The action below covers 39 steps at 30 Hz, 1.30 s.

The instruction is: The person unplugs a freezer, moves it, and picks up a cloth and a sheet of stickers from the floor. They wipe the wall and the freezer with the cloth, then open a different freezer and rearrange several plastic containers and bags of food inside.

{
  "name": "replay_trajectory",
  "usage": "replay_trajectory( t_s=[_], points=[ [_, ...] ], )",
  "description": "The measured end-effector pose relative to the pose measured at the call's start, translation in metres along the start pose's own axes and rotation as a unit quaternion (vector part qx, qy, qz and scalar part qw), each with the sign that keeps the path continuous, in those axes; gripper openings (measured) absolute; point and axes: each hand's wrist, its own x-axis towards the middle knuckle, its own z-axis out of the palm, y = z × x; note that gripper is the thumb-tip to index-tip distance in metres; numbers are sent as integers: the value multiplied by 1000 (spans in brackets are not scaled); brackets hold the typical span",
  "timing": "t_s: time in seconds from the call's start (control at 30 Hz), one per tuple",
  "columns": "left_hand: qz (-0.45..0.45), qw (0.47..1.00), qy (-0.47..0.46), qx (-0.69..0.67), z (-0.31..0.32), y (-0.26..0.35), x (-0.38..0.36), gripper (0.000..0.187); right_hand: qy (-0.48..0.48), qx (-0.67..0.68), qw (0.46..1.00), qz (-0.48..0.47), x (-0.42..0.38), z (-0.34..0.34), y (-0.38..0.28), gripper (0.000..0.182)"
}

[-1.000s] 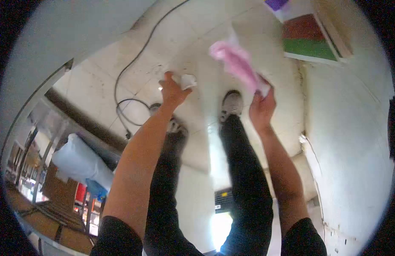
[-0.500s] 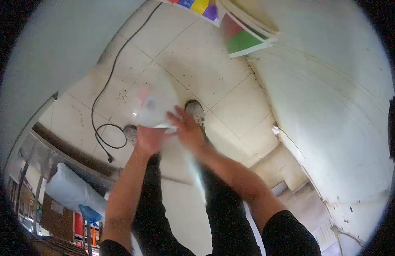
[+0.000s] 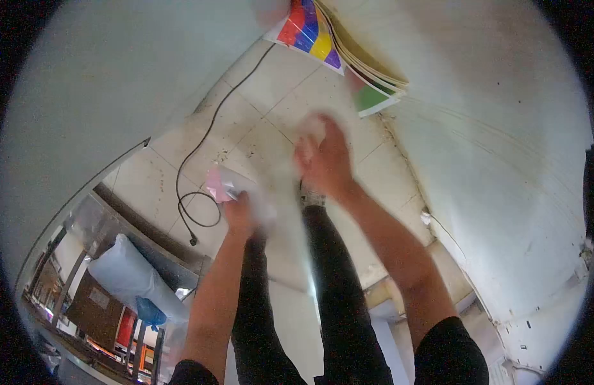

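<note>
Your left hand (image 3: 240, 215) has its fingers closed around a crumpled pink-and-white cloth (image 3: 221, 185), which bunches just above the knuckles and trails in a pale blur toward your right hand (image 3: 324, 157). That right hand is raised higher, and motion blur smears it, so you cannot tell whether its fingers are pinching the cloth or only brushing a whitish bit at their tips. Below both hands lies a tiled floor (image 3: 271, 96), stained, with a black cable (image 3: 201, 154) looping across it. Your 2 dark-trousered legs stand on the tiles. A stack of coloured boards (image 3: 329, 45) leans against the white wall (image 3: 489, 160) ahead.
</note>
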Motion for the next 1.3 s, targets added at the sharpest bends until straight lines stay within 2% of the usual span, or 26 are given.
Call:
replay_trajectory(
  t_s=[0.07, 0.1, 0.13, 0.17, 0.2, 0.23, 0.27, 0.33, 0.4, 0.43, 0.47, 0.5, 0.53, 0.6, 0.67, 0.7, 0.73, 0.77, 0.8, 0.87, 0.93, 1.03, 1.1, 1.2, 1.23, 1.3],
  points=[
    [-64, 986, 37, -151, -7, 23, -14, 36, 167, -178, 970, -25, 83, -58, 5, 68],
    [-44, 993, 24, -106, -12, 18, -22, 38, 148, -181, 972, 12, 113, -68, 23, 80],
    [-24, 998, 10, -61, -16, 10, -32, 40, 115, -185, 975, 35, 135, -72, 37, 63],
    [-22, 998, 13, -61, -18, -19, -35, 40, 117, -183, 976, 33, 149, -67, 52, 63],
    [-9, 1000, 9, -3, -17, -62, -32, 41, 50, -227, 971, 53, 162, -59, 69, 51],
    [-15, 999, 5, 33, -22, -68, -44, 42, -21, -269, 960, 72, 165, -56, 78, 40],
    [-20, 997, 0, 68, -27, -74, -55, 42, -17, -267, 961, 68, 163, -63, 80, 40],
    [12, 988, -7, 154, -38, -65, -84, 43, -69, -260, 962, 51, 144, -82, 70, 26],
    [-194, 976, 46, -92, -36, -22, -112, 22, -83, -275, 953, 90, 113, -119, 46, 28],
    [-191, 976, 45, -94, -40, -24, -117, 22, -85, -262, 955, 109, 90, -139, 32, 29],
    [-29, 998, 48, 11, -47, -38, -124, 27, -86, -247, 957, 128, 66, -157, 20, 30],
    [135, 983, 49, 116, -54, -44, -132, 34, -128, -278, 944, 121, 36, -163, 21, 31],
    [136, 983, 47, 115, -61, -40, -145, 34, -172, -308, 929, 115, -1, -165, 28, 32],
    [119, 986, 60, 100, -68, -19, -151, 43, -193, -289, 930, 116, -56, -188, 30, 34],
    [96, 983, 61, 142, -81, -10, -158, 43, -142, -258, 931, 214, -94, -216, 15, 32],
    [73, 978, 63, 187, -83, -2, -158, 43, -274, -241, 894, 260, -134, -201, 36, 29],
    [81, 978, 60, 184, -86, 21, -162, 43, -303, -252, 915, 83, -160, -214, 20, 27],
    [-2, 989, 36, 144, -93, 58, -174, 39, -373, -226, 900, 5, -174, -229, 11, 27],
    [-81, 991, 12, 103, -97, 81, -177, 36, -365, -220, 903, 45, -183, -238, 2, 29],
    [-62, 988, 11, 138, -105, 75, -175, 28, -355, -212, 906, 89, -196, -250, -13, 30],
    [-41, 984, 17, 172, -113, 82, -178, 22, -312, -235, 899, 200, -196, -263, -33, 33],
    [-61, 958, -31, 278, -125, 70, -169, 14, -346, -163, 920, 91, -200, -270, -67, 35],
    [97, 897, -151, 403, -136, 21, -154, 11, -339, -133, 926, 101, -181, -286, -108, 34],
    [291, 785, -212, 504, -139, 12, -156, 14, -393, -76, 915, 43, -165, -324, -163, 33],
    [289, 786, -210, 504, -142, 12, -154, 14, -377, -30, 925, 25, -159, -343, -181, 28],
    [330, 783, -285, 444, -151, 11, -157, 39, -365, 17, 931, -1, -156, -378, -205, 25]
  ],
)
